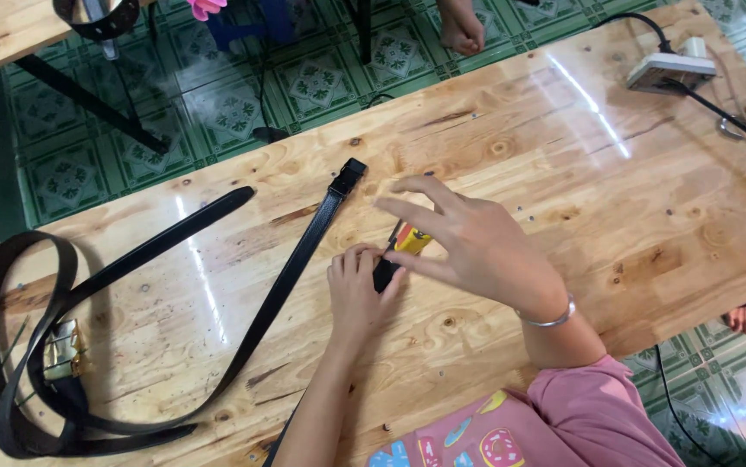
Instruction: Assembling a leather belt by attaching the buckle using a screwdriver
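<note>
- Head view: your left hand (357,285) rests near the middle of the wooden bench (563,173), fingers curled down onto a small black piece (383,275) and pinning it to the wood.
- Your right hand (468,242) reaches across just above it, fingers spread wide, thumb and forefinger pinching a small screwdriver with a yellow handle (409,239) whose tip points down at the black piece.
- A silver bracelet (550,318) circles your right wrist.
- A black belt (286,277) runs from its black end clip (348,176), towards the bench's far edge, down to the near edge and loops round at the left end.
- A metal buckle (60,350) lies inside that loop, near the left end.
- A white power strip (669,69) sits at the far right corner, its black cable (736,121) trailing along the right end.
</note>
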